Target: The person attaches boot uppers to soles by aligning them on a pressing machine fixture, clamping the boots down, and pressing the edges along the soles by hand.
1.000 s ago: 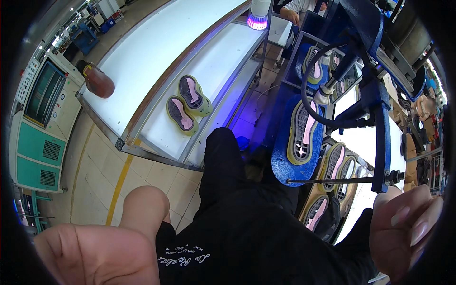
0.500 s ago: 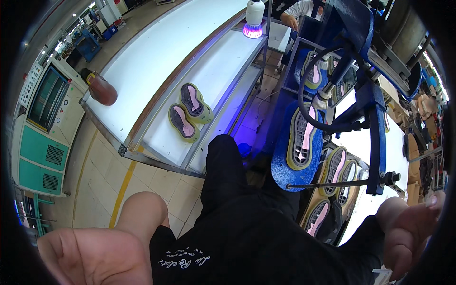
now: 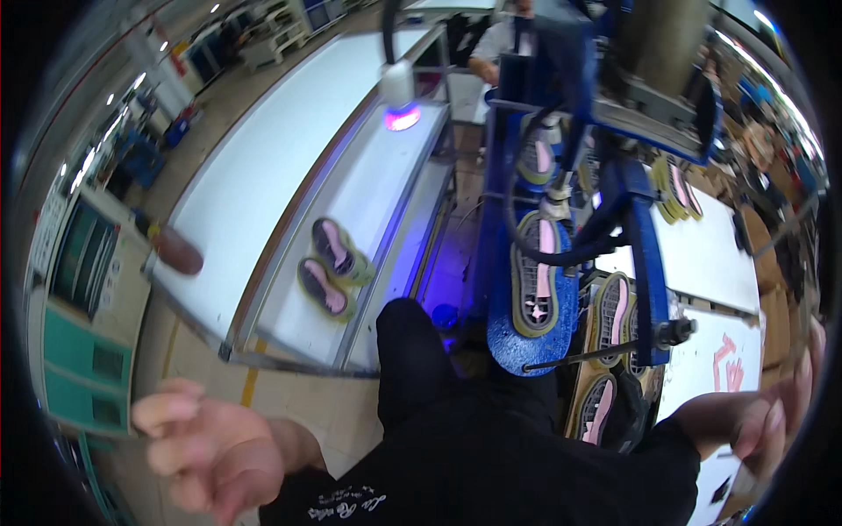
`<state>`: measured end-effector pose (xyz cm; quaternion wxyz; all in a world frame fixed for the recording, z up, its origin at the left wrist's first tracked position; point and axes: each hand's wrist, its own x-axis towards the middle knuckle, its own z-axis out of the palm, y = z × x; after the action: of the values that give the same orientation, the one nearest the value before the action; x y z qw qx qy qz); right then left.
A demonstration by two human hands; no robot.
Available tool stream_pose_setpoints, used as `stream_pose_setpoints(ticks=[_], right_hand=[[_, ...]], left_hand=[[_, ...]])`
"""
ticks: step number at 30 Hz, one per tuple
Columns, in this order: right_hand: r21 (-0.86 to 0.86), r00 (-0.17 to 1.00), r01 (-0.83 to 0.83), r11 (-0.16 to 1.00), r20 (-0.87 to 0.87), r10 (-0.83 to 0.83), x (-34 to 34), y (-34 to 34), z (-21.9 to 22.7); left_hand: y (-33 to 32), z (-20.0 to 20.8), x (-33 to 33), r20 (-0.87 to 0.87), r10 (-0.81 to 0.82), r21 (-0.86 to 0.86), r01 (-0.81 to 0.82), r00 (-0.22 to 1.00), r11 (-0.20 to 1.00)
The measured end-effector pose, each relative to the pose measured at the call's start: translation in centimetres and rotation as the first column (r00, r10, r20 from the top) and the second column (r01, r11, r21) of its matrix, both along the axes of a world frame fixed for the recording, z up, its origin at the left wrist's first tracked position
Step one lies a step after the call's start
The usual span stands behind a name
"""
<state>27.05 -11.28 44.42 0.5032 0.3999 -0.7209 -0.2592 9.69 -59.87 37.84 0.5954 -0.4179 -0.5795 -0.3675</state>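
Observation:
My left hand (image 3: 215, 456) is held up at the lower left, palm showing and fingers loosely bent, with nothing in it. At the right rim my right hand (image 3: 772, 425) is raised beside the white table, fingers extended and apart, also holding nothing. Ahead of me a shoe sole (image 3: 535, 289), yellow-green rimmed with a pink strip inside, lies on the blue pad (image 3: 517, 346) of a press. Right of the pad sit more soles (image 3: 611, 320). Two soles (image 3: 326, 289) rest together on the white shelf to the left. Neither hand touches any of them.
A lit purple lamp (image 3: 401, 110) hangs over the shelf. The blue press frame (image 3: 649, 263) and its thin rod stand at the right of the pad. A brown rounded object (image 3: 179, 252) is on the left table's corner. Another person's hand (image 3: 482, 70) shows at the back.
The view has tilted and shifted, so the bench and press sit differently in it. My left hand has risen, its fingers now showing. My right hand has turned, fingers still raised.

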Motion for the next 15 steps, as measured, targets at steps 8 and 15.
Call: stream_pose_setpoints(ticks=[8,15], right_hand=[[-0.811,0.757,0.563,0.157,0.430,-0.492,-0.2,1.2,-15.7],[-0.319,0.257,0.840,-0.439,0.947,-0.195,9.7,5.5,-31.4]], left_hand=[[3.4,-23.9,-6.4,0.947,0.008,-0.072,0.187,0.322,0.980],[10.7,-33.8,-2.4,0.902,-0.210,0.237,0.026,-0.377,0.971]])
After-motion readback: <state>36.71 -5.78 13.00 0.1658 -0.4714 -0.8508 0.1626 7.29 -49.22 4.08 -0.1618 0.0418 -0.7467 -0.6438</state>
